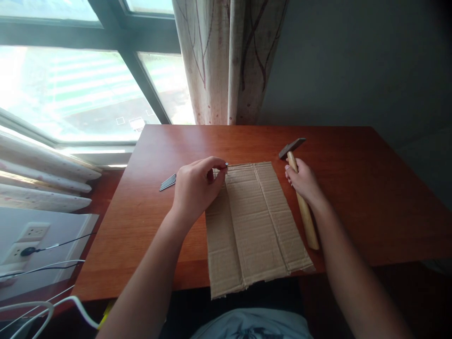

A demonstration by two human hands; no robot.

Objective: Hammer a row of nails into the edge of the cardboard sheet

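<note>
Between the thumb and forefinger of my left hand [197,185] is a nail [226,164], its pale head showing above the fingertips. That hand is over the top left corner of a sheet of brown cardboard [257,221], which lies on the table and juts past its near edge. My right hand [302,178] is wrapped round the wooden handle of a hammer [306,220] to the right of the cardboard. The hammer's dark metal head points away from me. Several loose nails [167,182] lie side by side just left of my left hand, partly hidden by it.
The reddish-brown wooden table [356,188] stands below a window [84,89] and a patterned curtain [219,61]. Wall sockets [34,233] with a plugged-in black cable are at the lower left. White cables [79,306] loop beside the table's near left corner.
</note>
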